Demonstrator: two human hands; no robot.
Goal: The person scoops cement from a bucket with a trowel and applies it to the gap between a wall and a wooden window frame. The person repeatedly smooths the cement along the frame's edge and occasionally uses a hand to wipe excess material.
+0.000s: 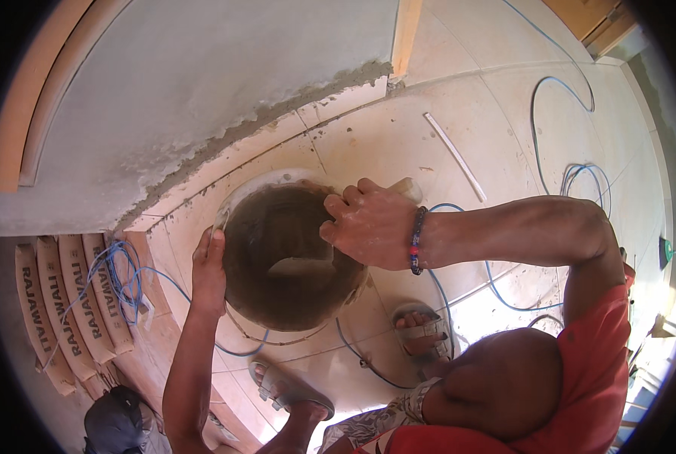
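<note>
A round bucket point(236, 303) with a pale, smeared rim stands on the tiled floor in front of me. Dark grey wet mix fills its inside, with a lighter patch near the middle. My left hand point(209, 268) grips the bucket's left rim, thumb on top and fingers down the outer side. Over the right part of the opening, my right hand point(372, 227) is closed in a fist, wet-looking and smudged. A pale rounded end point(407, 189) shows just beyond this fist. Whatever the fingers close on is hidden by the hand.
A grey plastered wall point(224, 83) with a rough lower edge rises behind the bucket. Several brown paper sacks point(73, 303) stand left, beside a coiled blue cable point(122, 280). A white strip point(455, 157) lies on the tiles. My sandalled feet point(421, 333) are close to the bucket.
</note>
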